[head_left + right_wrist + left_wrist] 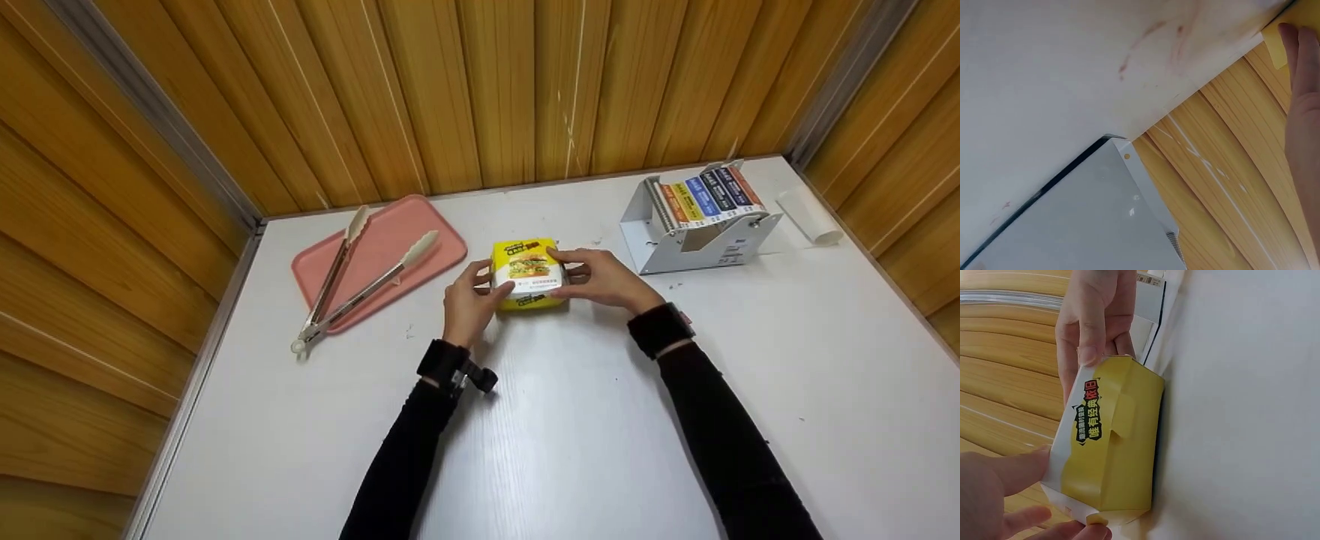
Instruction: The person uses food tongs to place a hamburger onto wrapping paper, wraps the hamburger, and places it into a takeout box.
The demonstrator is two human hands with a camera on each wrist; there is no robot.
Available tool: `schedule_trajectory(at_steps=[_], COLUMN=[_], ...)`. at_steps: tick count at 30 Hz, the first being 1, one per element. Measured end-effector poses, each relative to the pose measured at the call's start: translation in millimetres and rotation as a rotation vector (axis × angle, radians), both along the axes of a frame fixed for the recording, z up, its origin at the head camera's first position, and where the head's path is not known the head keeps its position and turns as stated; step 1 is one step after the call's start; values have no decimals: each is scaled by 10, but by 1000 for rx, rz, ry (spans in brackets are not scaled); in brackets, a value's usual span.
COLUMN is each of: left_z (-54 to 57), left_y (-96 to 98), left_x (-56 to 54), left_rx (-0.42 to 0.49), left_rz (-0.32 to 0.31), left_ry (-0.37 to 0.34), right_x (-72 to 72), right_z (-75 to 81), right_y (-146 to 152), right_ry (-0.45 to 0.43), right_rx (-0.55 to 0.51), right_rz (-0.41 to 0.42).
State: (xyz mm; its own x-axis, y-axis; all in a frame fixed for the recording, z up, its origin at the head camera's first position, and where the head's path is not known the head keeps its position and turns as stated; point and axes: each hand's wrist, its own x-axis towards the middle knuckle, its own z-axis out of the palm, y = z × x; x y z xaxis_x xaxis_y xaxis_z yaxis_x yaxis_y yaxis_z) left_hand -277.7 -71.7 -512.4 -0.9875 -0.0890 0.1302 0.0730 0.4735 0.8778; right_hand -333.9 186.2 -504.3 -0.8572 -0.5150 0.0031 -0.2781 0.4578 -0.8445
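A closed paper burger box [529, 266], yellow and white with a burger printed on its lid, sits on the white table between both hands. My left hand [469, 306] holds its left side, the thumb at the front lid edge and the fingers around the side. From the right, my right hand [600, 277] grips the other side, thumb near the front corner and a finger on the rear of the lid. The left wrist view shows the box's printed yellow front [1131, 467] and tucked flap. Only a yellow corner [1275, 48] shows in the right wrist view.
A pink tray [382, 259] lies at the back left, with spread metal tongs [367, 292] across it, their hinge end past the tray's front edge. At the back right stands a white metal dispenser [694, 251] of colored label rolls. A curled whitish sheet [810, 216] lies beside it.
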Motion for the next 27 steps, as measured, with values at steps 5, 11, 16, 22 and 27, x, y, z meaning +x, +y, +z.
schedule_trajectory(at_steps=[5, 11, 16, 22, 27], left_z=[-10, -16, -20, -27, -59], left_y=[25, 8, -3, 14, 11], left_x=[-6, -6, -12, -17, -23], left_rx=[38, 26, -30, -85, -92], left_rz=[1, -14, -55, -84, -66], left_ry=[-7, -15, 2, 11, 34], right_x=[9, 52, 30, 60, 81], right_z=[7, 54, 44, 101, 140], right_y=[-12, -49, -40, -51, -81], right_ry=[-8, 2, 48, 112, 119], right_rx=[-11, 7, 77, 169, 184], right_rz=[-9, -32, -40, -29, -29])
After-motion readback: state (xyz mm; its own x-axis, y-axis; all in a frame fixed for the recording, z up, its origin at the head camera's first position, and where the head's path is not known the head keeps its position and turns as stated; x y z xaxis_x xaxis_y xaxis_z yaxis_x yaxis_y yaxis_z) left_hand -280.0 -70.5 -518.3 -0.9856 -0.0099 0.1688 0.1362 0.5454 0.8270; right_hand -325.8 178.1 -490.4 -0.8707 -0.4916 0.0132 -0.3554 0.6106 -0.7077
